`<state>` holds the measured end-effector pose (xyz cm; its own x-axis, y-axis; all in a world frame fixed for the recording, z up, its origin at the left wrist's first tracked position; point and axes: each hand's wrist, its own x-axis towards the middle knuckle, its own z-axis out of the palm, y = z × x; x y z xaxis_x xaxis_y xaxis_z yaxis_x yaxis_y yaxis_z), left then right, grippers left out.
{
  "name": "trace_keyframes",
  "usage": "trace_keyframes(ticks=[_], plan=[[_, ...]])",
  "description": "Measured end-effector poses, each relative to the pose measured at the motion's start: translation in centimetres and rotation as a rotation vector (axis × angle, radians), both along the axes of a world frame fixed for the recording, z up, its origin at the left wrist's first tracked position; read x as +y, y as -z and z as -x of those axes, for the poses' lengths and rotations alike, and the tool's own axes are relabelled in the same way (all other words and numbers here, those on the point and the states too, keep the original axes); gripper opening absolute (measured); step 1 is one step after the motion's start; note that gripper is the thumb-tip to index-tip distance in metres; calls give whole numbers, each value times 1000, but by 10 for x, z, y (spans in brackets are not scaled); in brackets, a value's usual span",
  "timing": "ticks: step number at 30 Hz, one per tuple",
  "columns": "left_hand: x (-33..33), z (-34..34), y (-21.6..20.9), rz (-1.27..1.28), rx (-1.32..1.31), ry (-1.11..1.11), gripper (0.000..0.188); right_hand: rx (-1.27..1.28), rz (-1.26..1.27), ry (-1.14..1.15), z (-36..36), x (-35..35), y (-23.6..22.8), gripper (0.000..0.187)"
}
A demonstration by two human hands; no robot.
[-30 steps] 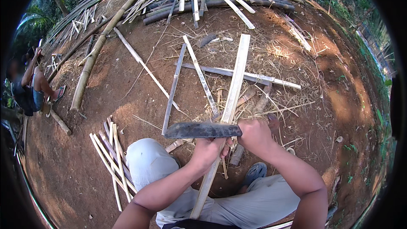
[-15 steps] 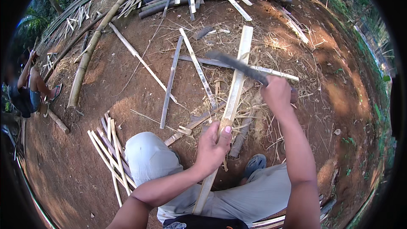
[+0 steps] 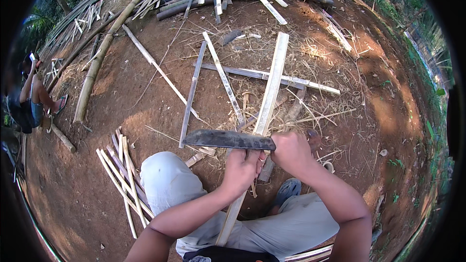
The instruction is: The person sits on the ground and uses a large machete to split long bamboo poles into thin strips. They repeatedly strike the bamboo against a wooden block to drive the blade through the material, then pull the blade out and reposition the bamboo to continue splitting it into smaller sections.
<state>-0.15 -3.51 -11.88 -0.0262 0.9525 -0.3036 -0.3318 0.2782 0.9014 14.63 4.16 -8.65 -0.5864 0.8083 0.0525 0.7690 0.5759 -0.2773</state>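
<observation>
A long, pale split bamboo strip [image 3: 273, 80] slants from my lap away over the ground. My left hand [image 3: 241, 169] is closed around it just in front of my knees. In my right hand [image 3: 292, 153] is the handle of a machete [image 3: 228, 139], its broad dark blade lying crosswise over the strip, pointing left, right beside my left fingers. The blade hides part of the strip and my left fingertips. Whether its edge touches the strip, I cannot tell. Beyond my hands, further bamboo strips [image 3: 224, 80] lie crossed on the soil among curled shavings [image 3: 315, 58].
Several narrow slats [image 3: 127, 179] lie by my left knee. A thick bamboo pole [image 3: 92, 77] stretches toward a large pile of poles and strips [image 3: 242, 0] at the back. Another person [image 3: 36, 94] sits at the far left. My sandalled foot [image 3: 287, 191] is near the strip.
The machete has come back from farther up the strip toward my left hand, its blade now crosswise. My right hand has moved nearer and left; my left hand still grips the strip.
</observation>
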Motion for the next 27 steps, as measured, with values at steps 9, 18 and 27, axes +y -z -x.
trace_keyframes(ticks=[9,18,27], plan=[[-4,3,0,-1,185,-62,35,37,-195,-31,9,14,14,12],[-20,-27,-4,-150,108,66,24,-23,-303,524,-56,116,-45,14],[-5,-8,11,-6,133,-13,27,-114,-27,-10,-10,21,1,3]])
